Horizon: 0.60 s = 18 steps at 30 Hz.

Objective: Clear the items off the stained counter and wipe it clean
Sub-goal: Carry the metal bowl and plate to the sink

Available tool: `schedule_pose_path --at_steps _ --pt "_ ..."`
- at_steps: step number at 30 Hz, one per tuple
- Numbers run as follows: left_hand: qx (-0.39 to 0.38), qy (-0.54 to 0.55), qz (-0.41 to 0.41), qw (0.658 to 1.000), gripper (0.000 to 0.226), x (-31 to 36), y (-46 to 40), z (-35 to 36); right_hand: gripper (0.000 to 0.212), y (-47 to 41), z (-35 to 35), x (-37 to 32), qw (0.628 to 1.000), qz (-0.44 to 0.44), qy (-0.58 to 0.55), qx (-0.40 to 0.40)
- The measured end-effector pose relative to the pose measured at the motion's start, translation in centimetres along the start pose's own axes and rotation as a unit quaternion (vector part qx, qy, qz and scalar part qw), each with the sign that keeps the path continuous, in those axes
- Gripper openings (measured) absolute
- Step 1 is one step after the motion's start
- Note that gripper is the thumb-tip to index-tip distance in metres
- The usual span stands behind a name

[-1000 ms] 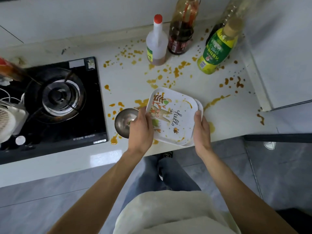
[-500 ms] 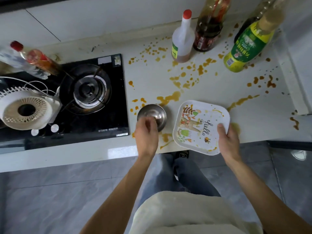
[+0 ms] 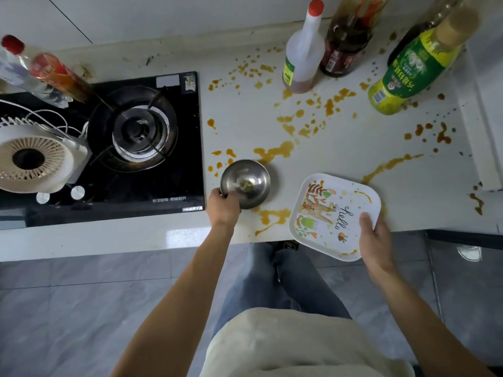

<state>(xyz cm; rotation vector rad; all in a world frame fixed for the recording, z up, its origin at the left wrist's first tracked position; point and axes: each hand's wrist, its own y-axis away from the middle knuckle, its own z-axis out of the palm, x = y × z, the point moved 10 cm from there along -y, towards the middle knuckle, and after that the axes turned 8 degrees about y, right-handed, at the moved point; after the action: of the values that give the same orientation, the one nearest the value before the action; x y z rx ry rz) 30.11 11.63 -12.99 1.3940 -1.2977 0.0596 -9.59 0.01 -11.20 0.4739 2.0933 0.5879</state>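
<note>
The white counter [image 3: 353,148] is spattered with orange-brown sauce. A small steel bowl [image 3: 246,183] stands near the stove's right edge, and my left hand [image 3: 223,207] grips its near-left rim. My right hand [image 3: 374,238] holds the near-right corner of a square white plate [image 3: 334,214] with a rabbit drawing and the word "hello". The plate sticks out past the counter's front edge.
At the back stand a white bottle with a red cap [image 3: 303,53], a dark sauce bottle [image 3: 348,36] and a green-labelled oil bottle [image 3: 408,69]. A black gas stove [image 3: 130,142] is at left, with a white fan [image 3: 32,159] and two more bottles [image 3: 40,69].
My left hand let go of the plate, moved left and took hold of the steel bowl's rim. My right hand keeps the plate, now further right and out over the front edge.
</note>
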Motion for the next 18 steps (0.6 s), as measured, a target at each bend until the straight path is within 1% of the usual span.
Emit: schedule_pose_path --at_steps 4,8,11,14,18 --pt "-0.015 0.007 0.007 1.000 0.029 0.4 0.1 0.4 0.028 0.4 0.3 -0.2 1.000 0.012 0.007 -0.006" --pt "-0.043 0.038 0.010 0.998 0.025 0.3 0.4 -0.6 0.022 1.1 0.2 -0.8 1.000 0.016 0.020 -0.004" --pt "-0.067 0.077 -0.002 0.995 0.023 -0.7 0.9 -2.2 0.022 1.6 0.2 -1.2 0.999 0.016 0.026 -0.010" --pt "-0.060 0.119 -0.007 0.991 0.015 -1.7 1.6 -4.7 0.026 1.9 0.3 -1.7 0.999 0.012 0.045 -0.023" --pt "-0.023 0.144 -0.018 0.989 0.010 -4.3 2.9 -8.1 0.026 1.7 0.7 -2.5 0.994 -0.017 0.094 -0.049"
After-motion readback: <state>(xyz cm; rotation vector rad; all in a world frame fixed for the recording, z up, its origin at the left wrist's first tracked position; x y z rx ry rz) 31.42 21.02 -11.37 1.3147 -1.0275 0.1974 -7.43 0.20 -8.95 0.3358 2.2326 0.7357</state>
